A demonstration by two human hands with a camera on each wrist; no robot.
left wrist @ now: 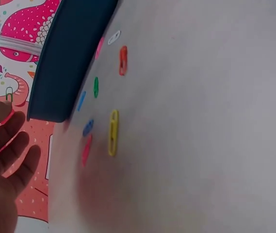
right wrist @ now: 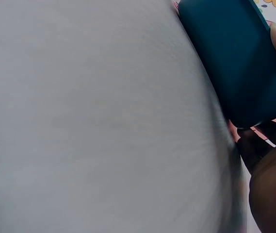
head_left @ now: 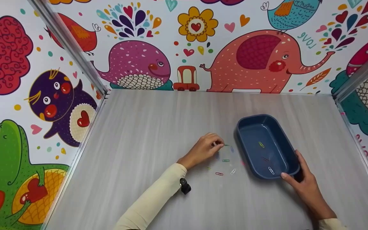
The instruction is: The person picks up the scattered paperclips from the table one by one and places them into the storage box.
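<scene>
My left hand [head_left: 203, 149] pinches a green paper clip [left wrist: 9, 94] between thumb and forefinger, just left of a dark blue plastic tub [head_left: 257, 129]. With my right hand [head_left: 308, 183] I grip the tub's near right corner, thumb over the rim and fingers along the outer side. Inside lie a yellow paper clip [head_left: 261, 144], a red one [head_left: 265, 158] and a white one [head_left: 271, 170]. Several loose clips are scattered below the left hand, among them a green clip [head_left: 225, 160], a red clip [head_left: 219, 174], a white clip [head_left: 233, 171] and a yellow clip [left wrist: 113, 133].
A pink clip [head_left: 243, 163] lies close against the tub's left side. The pale wood-grain table [head_left: 152, 127] meets cartoon-printed walls [head_left: 190, 48] at the back and sides, with metal strips [head_left: 78, 48] at the corners.
</scene>
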